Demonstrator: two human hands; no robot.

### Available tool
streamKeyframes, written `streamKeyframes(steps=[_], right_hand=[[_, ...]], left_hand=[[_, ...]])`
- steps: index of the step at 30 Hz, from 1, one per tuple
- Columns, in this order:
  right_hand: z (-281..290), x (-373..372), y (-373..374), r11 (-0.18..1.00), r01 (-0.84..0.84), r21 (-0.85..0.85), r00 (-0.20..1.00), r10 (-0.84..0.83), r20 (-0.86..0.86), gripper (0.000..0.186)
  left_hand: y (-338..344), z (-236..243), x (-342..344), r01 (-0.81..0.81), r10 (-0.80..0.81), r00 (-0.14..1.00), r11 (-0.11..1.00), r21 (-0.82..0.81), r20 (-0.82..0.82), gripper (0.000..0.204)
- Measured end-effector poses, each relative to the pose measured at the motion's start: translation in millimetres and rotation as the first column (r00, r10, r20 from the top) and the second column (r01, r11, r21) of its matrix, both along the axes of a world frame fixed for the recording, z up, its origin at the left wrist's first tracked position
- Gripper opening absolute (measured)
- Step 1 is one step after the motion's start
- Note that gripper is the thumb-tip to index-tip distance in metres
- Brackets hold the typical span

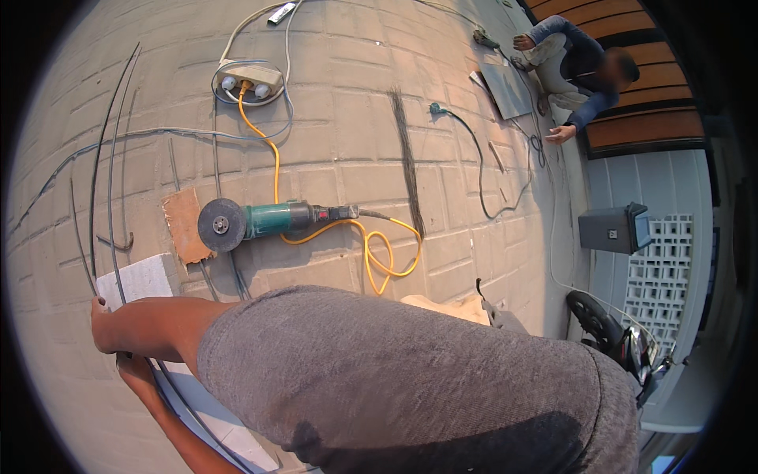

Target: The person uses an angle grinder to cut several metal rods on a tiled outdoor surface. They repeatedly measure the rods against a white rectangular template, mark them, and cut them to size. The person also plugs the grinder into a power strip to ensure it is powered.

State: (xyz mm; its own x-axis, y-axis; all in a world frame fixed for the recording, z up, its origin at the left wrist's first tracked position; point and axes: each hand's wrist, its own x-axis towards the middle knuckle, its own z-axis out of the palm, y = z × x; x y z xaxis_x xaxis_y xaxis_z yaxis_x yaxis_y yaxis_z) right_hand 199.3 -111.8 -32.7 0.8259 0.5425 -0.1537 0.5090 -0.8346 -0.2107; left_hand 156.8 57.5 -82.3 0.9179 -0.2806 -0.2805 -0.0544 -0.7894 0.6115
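Grey cloth of my clothing (410, 363) fills the lower centre in the head view. At the lower left, my right hand (103, 327) and, just below it, my left hand (136, 371) meet at long, thin dark rods (112, 162), which run from the upper left down past both hands. My fingers are largely hidden; whether either hand is clenched around a rod, I cannot tell. Beneath the rods lies a white block (142, 278). Left of centre rests a green angle grinder (272, 220), its dark disc over a brown board (183, 221); its yellow cord (276, 162) leads to a pale socket strip (264, 75) above. A bundle of thin dark wires (407, 158) lies at upper centre; another person (576, 71) crouches at the upper right.
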Motion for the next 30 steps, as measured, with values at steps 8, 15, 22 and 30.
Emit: streamKeyframes(steps=[8,15,22,30], right_hand=[[52,-15,-16,0.922,0.138,0.363,0.976,-0.190,0.110,0.014],[108,-126,-84,0.886,0.147,0.440,0.981,-0.073,-0.182,0.018],[65,-232,-219,0.659,0.524,0.540,0.840,-0.294,-0.456,0.020],[25,-320,-322,0.489,0.822,0.290,0.569,-0.717,-0.403,0.023]], left_hand=[[-14,17,11,0.149,-0.153,0.988,0.973,0.175,0.008,0.026],[-4,-2,33,0.258,-0.268,0.962,0.956,0.137,0.057,0.041],[-31,10,17,0.191,-0.200,0.979,0.965,0.180,0.038,0.026],[-24,-4,20,0.088,-0.082,0.996,0.980,0.180,-0.037,0.027]])
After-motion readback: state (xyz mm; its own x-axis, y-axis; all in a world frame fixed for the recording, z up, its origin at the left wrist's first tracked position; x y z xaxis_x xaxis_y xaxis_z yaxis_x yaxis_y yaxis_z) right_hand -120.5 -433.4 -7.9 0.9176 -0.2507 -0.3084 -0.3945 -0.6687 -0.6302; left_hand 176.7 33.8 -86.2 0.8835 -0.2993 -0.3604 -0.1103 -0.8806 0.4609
